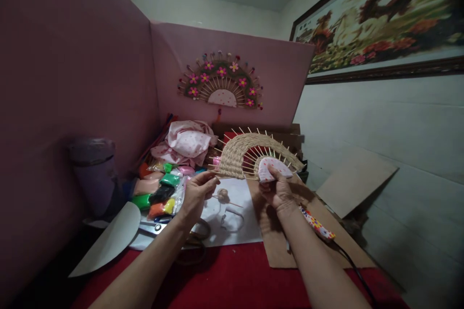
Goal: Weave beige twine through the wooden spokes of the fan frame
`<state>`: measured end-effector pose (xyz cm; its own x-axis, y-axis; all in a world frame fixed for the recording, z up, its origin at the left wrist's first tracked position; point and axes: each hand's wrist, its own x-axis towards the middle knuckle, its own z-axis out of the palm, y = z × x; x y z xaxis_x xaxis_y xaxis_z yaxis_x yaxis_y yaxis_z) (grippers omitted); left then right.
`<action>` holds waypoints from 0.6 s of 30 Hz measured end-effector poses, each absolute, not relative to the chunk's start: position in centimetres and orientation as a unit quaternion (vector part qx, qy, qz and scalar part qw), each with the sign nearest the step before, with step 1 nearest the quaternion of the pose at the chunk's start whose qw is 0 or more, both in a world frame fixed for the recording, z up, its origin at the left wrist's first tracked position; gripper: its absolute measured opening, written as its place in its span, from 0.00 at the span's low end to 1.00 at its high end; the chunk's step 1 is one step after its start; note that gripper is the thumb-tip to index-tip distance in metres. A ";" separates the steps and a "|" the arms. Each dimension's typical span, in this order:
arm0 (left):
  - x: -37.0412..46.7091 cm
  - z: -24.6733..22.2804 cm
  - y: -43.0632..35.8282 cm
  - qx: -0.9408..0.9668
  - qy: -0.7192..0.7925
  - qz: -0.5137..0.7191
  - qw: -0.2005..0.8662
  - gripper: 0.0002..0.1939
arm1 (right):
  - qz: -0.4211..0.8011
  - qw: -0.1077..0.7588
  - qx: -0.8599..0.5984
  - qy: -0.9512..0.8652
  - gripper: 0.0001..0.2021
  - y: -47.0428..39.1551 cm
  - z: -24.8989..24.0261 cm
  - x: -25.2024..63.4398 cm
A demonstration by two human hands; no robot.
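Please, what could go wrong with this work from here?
Thin sticks stand out from the woven fan and might snap or poke. The scissors show partly behind the left forearm, which might knock them. The black cord lies near the right forearm and might snag.

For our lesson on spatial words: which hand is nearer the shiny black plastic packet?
Left. The left hand is just right of the packet; the right hand is farther right, holding the beige woven fan.
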<state>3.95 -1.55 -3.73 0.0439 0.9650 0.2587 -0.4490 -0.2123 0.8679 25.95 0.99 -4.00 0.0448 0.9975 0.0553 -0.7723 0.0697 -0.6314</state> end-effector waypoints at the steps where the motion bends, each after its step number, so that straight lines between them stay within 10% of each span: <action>1: 4.0 -3.7 -1.7 0.459 0.276 0.632 0.561 0.13 | 0.640 0.692 -0.226 -0.245 0.14 1.0 -4.0 25.8; 18: 4.2 -3.6 -1.6 0.357 0.331 0.650 0.584 0.13 | 0.631 0.706 -0.233 -0.221 0.14 1.0 -4.6 24.3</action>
<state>4.21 -1.61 -3.61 -0.0635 0.9950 0.0771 -0.5227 -0.0990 0.8467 24.30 0.96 -4.61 0.1063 0.9942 0.0180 -0.7882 0.0953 -0.6079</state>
